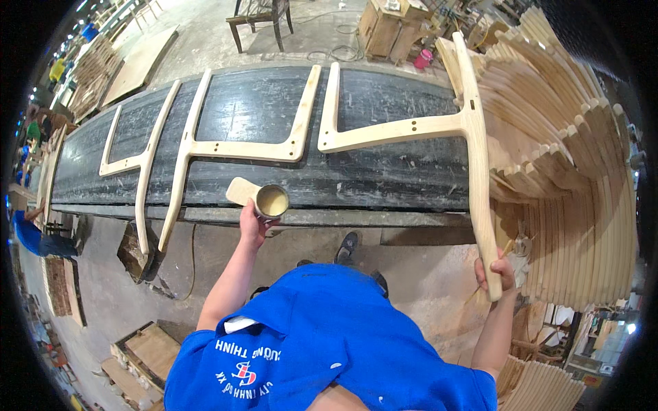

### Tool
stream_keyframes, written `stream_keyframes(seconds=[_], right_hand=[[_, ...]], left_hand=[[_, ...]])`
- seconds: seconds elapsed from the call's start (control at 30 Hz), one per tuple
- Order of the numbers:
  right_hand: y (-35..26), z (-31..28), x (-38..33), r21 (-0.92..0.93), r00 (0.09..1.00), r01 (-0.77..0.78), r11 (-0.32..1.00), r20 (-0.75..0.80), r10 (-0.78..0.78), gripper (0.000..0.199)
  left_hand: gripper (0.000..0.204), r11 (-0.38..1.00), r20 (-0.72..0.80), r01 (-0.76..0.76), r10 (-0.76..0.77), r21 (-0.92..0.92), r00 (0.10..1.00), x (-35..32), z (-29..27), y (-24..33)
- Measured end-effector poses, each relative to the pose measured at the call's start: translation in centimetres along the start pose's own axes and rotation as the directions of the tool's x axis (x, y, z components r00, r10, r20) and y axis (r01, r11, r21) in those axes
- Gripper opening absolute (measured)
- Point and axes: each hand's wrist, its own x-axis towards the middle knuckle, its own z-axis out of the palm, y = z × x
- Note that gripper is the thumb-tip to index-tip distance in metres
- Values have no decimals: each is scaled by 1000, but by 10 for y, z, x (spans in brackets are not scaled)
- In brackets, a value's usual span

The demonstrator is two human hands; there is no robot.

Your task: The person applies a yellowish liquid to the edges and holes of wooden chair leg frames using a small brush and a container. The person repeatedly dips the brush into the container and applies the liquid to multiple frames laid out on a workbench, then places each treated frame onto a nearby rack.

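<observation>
My left hand [255, 222] is closed around a round cup [273, 201] holding a pale yellow, glue-like substance, over the table's near edge. A flat, rounded piece of wood [240, 191] shows beside the cup; whether my fingers hold it too I cannot tell. At the right, my right hand [499, 272] grips the lower end of a long curved leg on a pale wooden chair side frame [483, 171]. A thin stick [508, 248] pokes out by that hand. Two similar frames, a middle one [240, 150] and a left one [144, 164], lie on the dark table [384, 171].
Curved wooden parts [562, 233] are stacked high along the right, close to my right arm. A dark chair [259, 24] and a wooden cabinet [391, 31] stand beyond the table. Another person [38, 233] is at the far left. A wooden crate [147, 353] sits at lower left.
</observation>
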Motion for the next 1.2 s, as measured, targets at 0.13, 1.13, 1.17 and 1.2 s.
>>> stream_keyframes(seconds=[0.13, 1.13, 1.17, 1.2], right_hand=[[33, -56, 17, -231, 959, -284, 931, -71, 275, 54], [7, 104, 361, -587, 799, 601, 542, 416, -435, 20], [15, 103, 368, -537, 863, 505, 676, 328, -385, 20], [21, 103, 374, -470, 915, 400, 787, 242, -321, 20]], left_hand=[[43, 996, -63, 48, -43, 74, 997, 9, 23, -11], [38, 983, -137, -149, 164, 111, 977, 69, 187, -33], [38, 982, -150, -139, 157, 124, 976, 69, 183, -30], [37, 982, -157, -131, 152, 135, 976, 71, 181, -29]])
